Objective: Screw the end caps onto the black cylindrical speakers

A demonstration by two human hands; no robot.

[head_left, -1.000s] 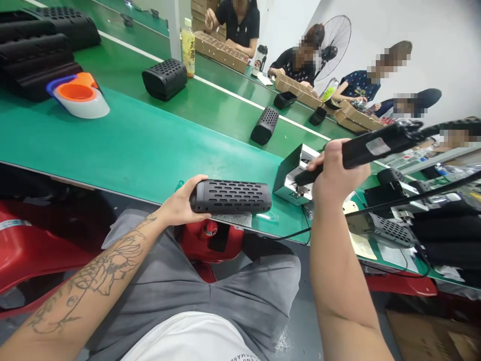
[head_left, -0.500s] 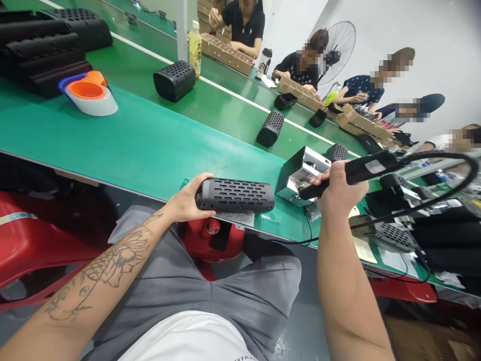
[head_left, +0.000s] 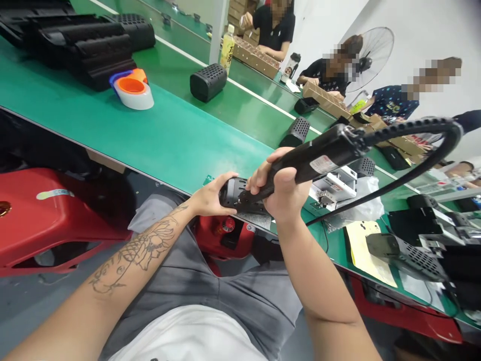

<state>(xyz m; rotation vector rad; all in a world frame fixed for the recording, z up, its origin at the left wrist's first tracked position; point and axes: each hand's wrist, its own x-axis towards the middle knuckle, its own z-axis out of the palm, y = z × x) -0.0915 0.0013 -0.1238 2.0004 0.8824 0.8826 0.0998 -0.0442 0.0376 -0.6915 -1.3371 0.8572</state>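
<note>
Black speaker (head_left: 235,193) – gripped endwise by left hand (head_left: 210,198) | right hand (head_left: 280,188) clenches electric screwdriver (head_left: 319,155) – tip on it

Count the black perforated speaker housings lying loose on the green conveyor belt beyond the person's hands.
2: one speaker housing near the yellow bottle, another farther right beside the white stripe. Others may be hidden behind the tool.

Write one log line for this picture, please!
left hand: steadies black perforated plastic speaker | right hand: grips black corded electric screwdriver, tip on speaker
</note>
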